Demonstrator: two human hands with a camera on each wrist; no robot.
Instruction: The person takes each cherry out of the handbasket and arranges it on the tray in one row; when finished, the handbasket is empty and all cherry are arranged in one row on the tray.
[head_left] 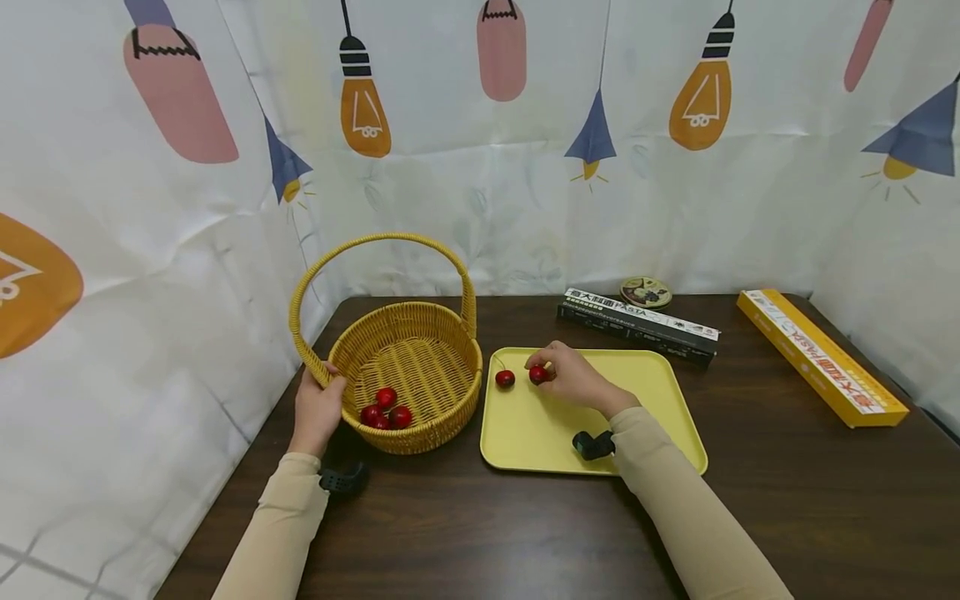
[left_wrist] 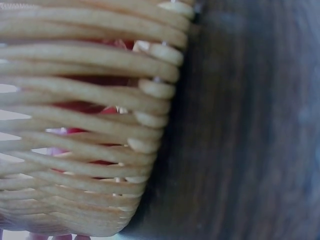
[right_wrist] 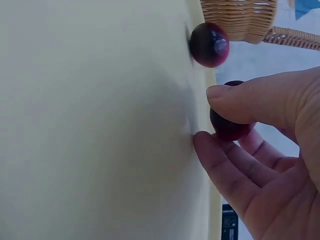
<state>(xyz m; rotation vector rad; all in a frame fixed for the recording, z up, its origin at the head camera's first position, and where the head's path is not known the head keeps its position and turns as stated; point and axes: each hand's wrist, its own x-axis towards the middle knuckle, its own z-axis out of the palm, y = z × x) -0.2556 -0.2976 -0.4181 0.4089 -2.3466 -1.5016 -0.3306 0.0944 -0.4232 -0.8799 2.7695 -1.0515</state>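
Note:
My right hand (head_left: 573, 379) pinches a dark red cherry (head_left: 537, 374) between thumb and fingers over the yellow tray (head_left: 525, 442). In the right wrist view the thumb covers part of that cherry (right_wrist: 231, 131). Another cherry (head_left: 505, 379) lies near the tray's left side, apart from the fingers. With my left hand (head_left: 318, 408) I grip the wicker basket (head_left: 465, 408) where its handle meets the left rim. Several cherries (head_left: 401, 417) sit together at the front of the basket. Through the weave in the left wrist view, only bits of red show.
Behind the tray lies a black pasta box (head_left: 637, 323), with a round patterned item (head_left: 646, 292) beyond it. A yellow pasta box (head_left: 821, 358) lies at the table's right. The basket's tall handle (head_left: 390, 237) arches upward. A printed curtain (head_left: 465, 192) hangs along the back.

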